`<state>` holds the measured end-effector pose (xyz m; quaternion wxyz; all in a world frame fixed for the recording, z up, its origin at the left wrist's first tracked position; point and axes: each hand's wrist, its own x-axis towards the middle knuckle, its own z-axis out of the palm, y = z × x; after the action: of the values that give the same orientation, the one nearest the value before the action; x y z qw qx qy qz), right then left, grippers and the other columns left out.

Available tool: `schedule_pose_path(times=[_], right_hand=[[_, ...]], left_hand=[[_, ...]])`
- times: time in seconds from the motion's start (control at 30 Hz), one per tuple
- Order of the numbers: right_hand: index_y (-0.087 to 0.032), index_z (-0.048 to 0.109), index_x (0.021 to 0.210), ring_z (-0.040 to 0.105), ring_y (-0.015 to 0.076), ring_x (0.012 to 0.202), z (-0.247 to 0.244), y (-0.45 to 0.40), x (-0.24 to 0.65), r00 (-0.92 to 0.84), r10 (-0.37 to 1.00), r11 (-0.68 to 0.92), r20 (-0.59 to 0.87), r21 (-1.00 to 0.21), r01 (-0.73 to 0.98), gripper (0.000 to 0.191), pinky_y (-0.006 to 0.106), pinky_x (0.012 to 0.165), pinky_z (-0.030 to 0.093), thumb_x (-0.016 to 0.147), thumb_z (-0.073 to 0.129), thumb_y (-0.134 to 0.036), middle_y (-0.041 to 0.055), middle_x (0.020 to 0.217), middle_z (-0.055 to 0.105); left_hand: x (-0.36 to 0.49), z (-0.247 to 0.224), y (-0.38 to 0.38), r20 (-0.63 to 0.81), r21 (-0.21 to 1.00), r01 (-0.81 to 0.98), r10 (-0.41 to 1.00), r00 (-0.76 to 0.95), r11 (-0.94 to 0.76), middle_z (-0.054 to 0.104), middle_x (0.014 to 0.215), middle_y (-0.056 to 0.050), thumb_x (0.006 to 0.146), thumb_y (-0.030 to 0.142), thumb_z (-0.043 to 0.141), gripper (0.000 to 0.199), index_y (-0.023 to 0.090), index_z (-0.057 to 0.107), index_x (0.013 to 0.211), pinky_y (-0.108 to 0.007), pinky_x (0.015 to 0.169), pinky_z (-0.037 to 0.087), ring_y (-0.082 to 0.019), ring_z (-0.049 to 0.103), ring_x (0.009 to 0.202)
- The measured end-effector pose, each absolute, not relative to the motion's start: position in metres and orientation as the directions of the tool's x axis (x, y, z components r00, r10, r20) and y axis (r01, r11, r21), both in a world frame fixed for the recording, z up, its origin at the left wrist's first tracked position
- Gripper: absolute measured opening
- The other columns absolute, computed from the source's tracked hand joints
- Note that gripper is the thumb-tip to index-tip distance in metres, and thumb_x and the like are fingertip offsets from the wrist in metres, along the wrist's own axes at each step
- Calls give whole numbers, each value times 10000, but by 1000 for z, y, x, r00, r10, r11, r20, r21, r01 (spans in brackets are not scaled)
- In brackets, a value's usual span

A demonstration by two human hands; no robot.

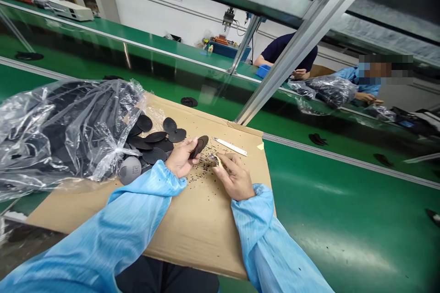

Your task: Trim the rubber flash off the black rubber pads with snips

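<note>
Held piece: a black oval piece (pixel 199 145), tilted, pinched at its lower part by the left hand (pixel 182 158).
Left grip: clamped on the piece, between thumb and fingers.
Right grip: the right hand (pixel 235 178), just beside the piece, is closed on a small metal-tipped tool (pixel 215 159); the tool's exact kind is hard to tell.
Below the piece: black crumbs (pixel 206 174) scattered on a cardboard sheet (pixel 202 224).
Right of the piece: a white strip (pixel 229 146), near it.
Left of the piece: a pile of black discs (pixel 151 144) beside a clear plastic bag (pixel 62 132).
Beyond the piece: a green conveyor belt (pixel 326 192).
</note>
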<state>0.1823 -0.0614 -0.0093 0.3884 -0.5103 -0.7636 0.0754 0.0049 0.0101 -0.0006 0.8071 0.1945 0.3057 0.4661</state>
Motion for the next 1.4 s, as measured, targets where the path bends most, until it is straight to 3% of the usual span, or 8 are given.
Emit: schedule_pose_path(times=[0.23, 0.47, 0.63, 1.0, 1.17, 1.3, 1.4], right_hand=[[-205, 607, 1207, 585, 193, 934, -11, -63, 178, -207, 845, 462, 494, -478, 747, 356, 318, 830, 508, 899, 569, -379, 80, 1004, 590], [-213, 600, 1221, 601, 196, 930, -11, -64, 177, -233, 868, 442, 438, -470, 764, 379, 322, 822, 520, 912, 532, -421, 86, 1029, 590], [-210, 602, 1225, 606, 190, 917, -10, -65, 178, -248, 874, 439, 418, -460, 772, 384, 307, 813, 520, 915, 527, -425, 86, 1023, 592], [-221, 632, 1194, 632, 185, 846, -8, -66, 180, -286, 885, 405, 369, -304, 862, 380, 289, 780, 522, 921, 501, -452, 83, 1002, 627], [-210, 647, 1171, 642, 185, 827, -10, -67, 177, -273, 891, 395, 362, -324, 860, 386, 282, 746, 525, 923, 495, -465, 80, 984, 643], [-216, 646, 1165, 638, 188, 873, -13, -66, 178, -198, 889, 363, 412, -373, 854, 372, 289, 782, 528, 919, 505, -457, 83, 1003, 643], [-217, 628, 1191, 629, 209, 931, -18, -62, 183, -125, 890, 306, 439, -370, 877, 377, 325, 818, 531, 912, 515, -444, 95, 1050, 635]], left_hand=[[4, -4, 10, -308, 551, -609, 818, 487, 570, 469, 621, 34, 877, 188, 555, 77, 111, 558, 887, -137, 316, 213, -31, 343, 360], [4, -3, 6, -295, 586, -557, 795, 530, 589, 493, 634, 39, 832, 218, 639, 123, 140, 559, 883, -141, 318, 226, -19, 330, 343], [4, -2, 6, -312, 600, -546, 800, 513, 585, 498, 639, 38, 839, 211, 628, 113, 133, 561, 887, -139, 315, 228, -13, 321, 336], [7, -9, 5, -316, 653, -514, 817, 482, 556, 482, 590, 36, 833, 230, 634, 135, 112, 582, 875, -128, 308, 222, -12, 307, 336], [8, -11, 5, -302, 702, -493, 842, 447, 514, 497, 582, 26, 812, 271, 662, 190, 104, 599, 878, -129, 301, 212, -22, 330, 354], [11, -7, 5, -292, 733, -534, 904, 312, 421, 572, 687, -4, 757, 278, 722, 238, 123, 600, 890, -156, 361, 350, -72, 503, 481], [13, -6, 7, -256, 717, -600, 935, 246, 354, 638, 791, -26, 709, 234, 762, 277, 139, 599, 911, -204, 509, 476, -117, 607, 642]])
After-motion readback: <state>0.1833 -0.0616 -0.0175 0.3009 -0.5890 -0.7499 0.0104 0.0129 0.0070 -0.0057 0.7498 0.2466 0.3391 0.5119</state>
